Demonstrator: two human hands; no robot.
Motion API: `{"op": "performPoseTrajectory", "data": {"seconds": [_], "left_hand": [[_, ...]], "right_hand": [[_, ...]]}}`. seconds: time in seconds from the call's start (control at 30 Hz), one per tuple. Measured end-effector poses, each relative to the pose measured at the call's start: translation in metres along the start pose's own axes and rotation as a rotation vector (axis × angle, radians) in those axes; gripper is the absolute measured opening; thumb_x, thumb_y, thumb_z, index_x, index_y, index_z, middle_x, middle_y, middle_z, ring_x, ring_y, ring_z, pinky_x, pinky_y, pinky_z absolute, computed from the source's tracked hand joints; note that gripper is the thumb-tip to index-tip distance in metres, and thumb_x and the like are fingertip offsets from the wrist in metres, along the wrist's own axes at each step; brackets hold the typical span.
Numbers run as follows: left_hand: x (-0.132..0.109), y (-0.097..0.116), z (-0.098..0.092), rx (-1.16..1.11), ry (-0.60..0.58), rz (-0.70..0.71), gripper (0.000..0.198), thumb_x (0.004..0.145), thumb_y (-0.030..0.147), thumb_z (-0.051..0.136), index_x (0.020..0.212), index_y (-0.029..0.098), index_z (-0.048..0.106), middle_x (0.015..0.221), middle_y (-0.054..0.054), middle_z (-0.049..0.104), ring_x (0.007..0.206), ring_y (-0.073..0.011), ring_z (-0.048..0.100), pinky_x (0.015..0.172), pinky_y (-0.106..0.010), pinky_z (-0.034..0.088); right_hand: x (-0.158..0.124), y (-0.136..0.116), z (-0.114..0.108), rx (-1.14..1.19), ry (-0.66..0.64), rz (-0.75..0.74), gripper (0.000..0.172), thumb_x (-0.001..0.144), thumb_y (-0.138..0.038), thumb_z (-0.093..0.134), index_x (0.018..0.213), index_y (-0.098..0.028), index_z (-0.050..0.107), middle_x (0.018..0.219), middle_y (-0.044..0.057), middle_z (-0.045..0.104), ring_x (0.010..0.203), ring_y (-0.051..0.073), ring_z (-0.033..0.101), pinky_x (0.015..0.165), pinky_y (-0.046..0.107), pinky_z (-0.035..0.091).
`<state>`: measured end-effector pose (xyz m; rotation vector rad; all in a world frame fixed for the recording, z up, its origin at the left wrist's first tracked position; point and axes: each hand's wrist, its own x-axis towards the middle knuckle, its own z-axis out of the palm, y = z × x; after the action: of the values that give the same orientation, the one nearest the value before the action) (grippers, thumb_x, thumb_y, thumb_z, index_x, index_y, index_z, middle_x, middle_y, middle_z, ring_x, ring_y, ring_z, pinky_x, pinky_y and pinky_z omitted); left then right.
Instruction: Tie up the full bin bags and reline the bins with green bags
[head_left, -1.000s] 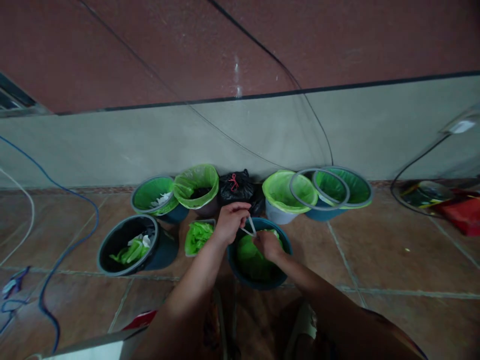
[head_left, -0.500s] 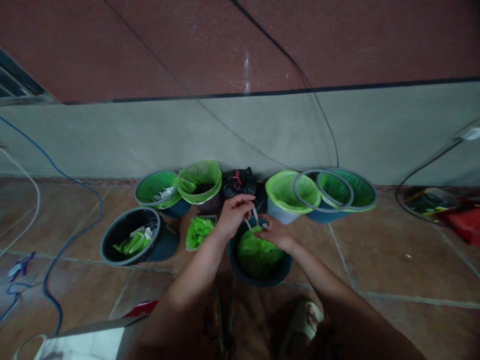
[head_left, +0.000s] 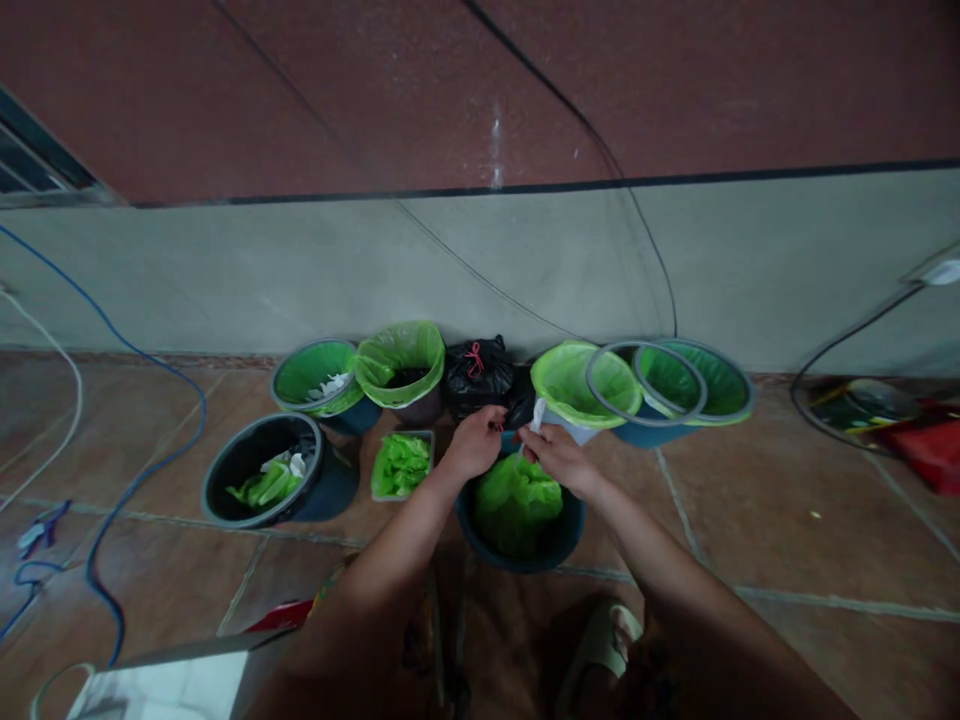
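My left hand (head_left: 474, 443) and my right hand (head_left: 559, 458) are close together above the far rim of a dark teal bucket (head_left: 523, 557). Crumpled bright green material (head_left: 517, 510) fills much of the bucket, and it could be leaves or plastic. A white strip (head_left: 537, 415) sticks up from my right fingers, which are pinched on it. The curled left fingers are next to the strip, but what they hold, if anything, is hidden.
Green-lined bins (head_left: 574, 385) stand along the wall around a tied black bag (head_left: 476, 378). A shallow tray (head_left: 420, 436) of green pieces and a black bin (head_left: 262, 470) sit to the left. Blue and white cables (head_left: 146, 390) lie on the tiled floor.
Both hands have moved toward the bucket's far rim and closer together. The white strip now stands up from my right fingers instead of hanging between the hands.
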<state>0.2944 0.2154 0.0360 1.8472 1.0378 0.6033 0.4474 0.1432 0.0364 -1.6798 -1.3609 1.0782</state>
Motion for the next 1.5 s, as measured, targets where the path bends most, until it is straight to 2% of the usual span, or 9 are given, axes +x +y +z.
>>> {"op": "performPoseTrajectory", "data": {"seconds": [0.13, 0.23, 0.37, 0.53, 0.77, 0.93, 1.03, 1.2, 1.5], "left_hand": [[-0.011, -0.011, 0.019, 0.128, -0.322, 0.011, 0.035, 0.076, 0.005, 0.054, 0.106, 0.014, 0.068, 0.103, -0.007, 0.073, 0.092, -0.0194, 0.067, 0.091, -0.031, 0.050], [-0.015, -0.013, 0.035, 0.049, -0.380, -0.044, 0.021, 0.085, 0.013, 0.050, 0.097, 0.015, 0.067, 0.086, -0.004, 0.071, 0.071, -0.0147, 0.065, 0.072, -0.026, 0.052], [-0.014, -0.018, 0.046, -0.070, -0.339, -0.174, 0.025, 0.093, 0.020, 0.040, 0.086, 0.015, 0.063, 0.068, -0.001, 0.062, 0.056, -0.0113, 0.057, 0.055, -0.022, 0.045], [-0.008, -0.024, 0.044, -0.028, -0.226, -0.258, 0.027, 0.094, 0.019, 0.040, 0.077, 0.015, 0.061, 0.060, 0.001, 0.057, 0.052, -0.0107, 0.054, 0.054, -0.021, 0.042], [-0.007, -0.022, 0.039, 0.096, -0.176, -0.225, 0.030, 0.093, 0.019, 0.042, 0.075, 0.017, 0.065, 0.061, -0.001, 0.063, 0.058, -0.0129, 0.057, 0.063, -0.024, 0.044], [-0.007, -0.021, 0.035, 0.145, -0.156, -0.222, 0.028, 0.092, 0.020, 0.044, 0.079, 0.017, 0.069, 0.073, -0.004, 0.073, 0.070, -0.0156, 0.062, 0.072, -0.026, 0.046], [-0.006, -0.023, 0.036, 0.052, -0.127, -0.252, 0.029, 0.092, 0.021, 0.044, 0.083, 0.015, 0.071, 0.078, -0.005, 0.075, 0.068, -0.0145, 0.061, 0.069, -0.025, 0.045], [-0.006, -0.025, 0.047, -0.210, -0.102, -0.342, 0.026, 0.090, 0.023, 0.051, 0.091, 0.011, 0.074, 0.076, -0.006, 0.074, 0.060, -0.0119, 0.057, 0.061, -0.024, 0.043], [-0.006, -0.027, 0.058, -0.227, -0.190, -0.303, 0.027, 0.087, 0.023, 0.054, 0.065, 0.012, 0.066, 0.049, 0.004, 0.046, 0.049, -0.0083, 0.037, 0.053, -0.024, 0.030]], "right_hand": [[-0.005, -0.007, -0.004, 0.154, -0.016, 0.010, 0.040, 0.082, -0.054, 0.048, 0.077, -0.017, 0.064, 0.053, -0.003, 0.051, 0.049, 0.010, 0.044, 0.048, 0.023, 0.032], [-0.006, -0.011, -0.004, 0.279, -0.044, 0.043, 0.043, 0.079, -0.060, 0.052, 0.078, -0.018, 0.062, 0.053, -0.005, 0.049, 0.046, 0.009, 0.040, 0.045, 0.022, 0.030], [-0.002, -0.006, -0.010, 0.285, 0.045, 0.037, 0.041, 0.076, -0.060, 0.060, 0.071, -0.019, 0.058, 0.055, -0.004, 0.052, 0.049, 0.010, 0.044, 0.049, 0.025, 0.034], [0.006, 0.024, -0.024, -0.020, 0.246, -0.004, 0.025, 0.071, -0.034, 0.066, 0.090, -0.018, 0.068, 0.077, 0.003, 0.070, 0.074, 0.019, 0.064, 0.072, 0.031, 0.048], [-0.013, 0.043, -0.031, -0.623, 0.006, 0.151, 0.038, 0.071, -0.028, 0.077, 0.107, -0.020, 0.071, 0.100, 0.008, 0.074, 0.093, 0.024, 0.068, 0.080, 0.032, 0.050], [-0.027, 0.037, -0.035, -0.877, -0.268, 0.194, 0.012, 0.065, -0.016, 0.079, 0.073, -0.017, 0.070, 0.080, 0.010, 0.069, 0.083, 0.028, 0.068, 0.068, 0.032, 0.046], [-0.033, 0.032, -0.032, -0.904, -0.298, 0.171, 0.011, 0.074, -0.014, 0.069, 0.064, -0.017, 0.065, 0.071, 0.010, 0.066, 0.076, 0.026, 0.066, 0.063, 0.032, 0.042], [-0.036, 0.013, -0.025, -0.850, -0.287, 0.031, 0.019, 0.090, -0.021, 0.055, 0.076, -0.017, 0.068, 0.087, 0.013, 0.071, 0.090, 0.027, 0.065, 0.072, 0.033, 0.041], [-0.026, 0.003, -0.011, -0.761, -0.315, -0.063, 0.032, 0.100, -0.025, 0.040, 0.099, -0.015, 0.070, 0.099, 0.013, 0.074, 0.090, 0.022, 0.067, 0.076, 0.030, 0.042]]}}
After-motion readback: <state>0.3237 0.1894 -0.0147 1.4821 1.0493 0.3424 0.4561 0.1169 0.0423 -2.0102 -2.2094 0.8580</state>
